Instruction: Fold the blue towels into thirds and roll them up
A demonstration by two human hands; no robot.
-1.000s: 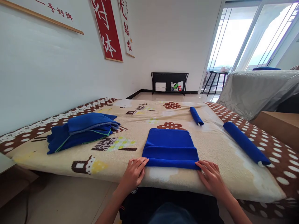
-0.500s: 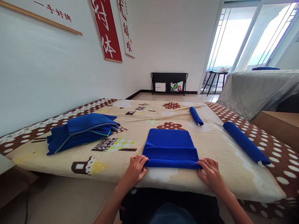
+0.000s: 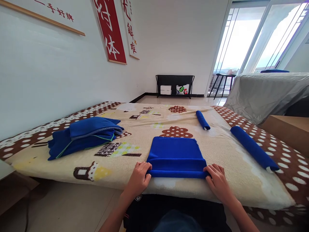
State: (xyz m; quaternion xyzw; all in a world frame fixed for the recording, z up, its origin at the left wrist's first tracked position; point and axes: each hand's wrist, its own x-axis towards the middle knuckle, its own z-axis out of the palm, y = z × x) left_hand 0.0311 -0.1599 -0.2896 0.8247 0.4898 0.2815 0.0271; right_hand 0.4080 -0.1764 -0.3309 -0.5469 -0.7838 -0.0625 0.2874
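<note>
Both hands on a blue towel at the near edge of the bed.
I see my left hand (image 3: 139, 175) and right hand (image 3: 216, 178) curled around the ends of the blue towel's (image 3: 175, 150) rolled near edge on the blanket (image 3: 224, 151).

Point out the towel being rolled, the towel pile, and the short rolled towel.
towel being rolled (image 3: 175, 153), head view, flat middle.
towel pile (image 3: 84, 135), head view, top fold.
short rolled towel (image 3: 202, 120), head view, mid-length.

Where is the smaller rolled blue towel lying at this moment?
In the head view, the smaller rolled towel lies far back on the blanket, right of centre, beyond the half-rolled towel and left of the longer rolled towel.
</note>
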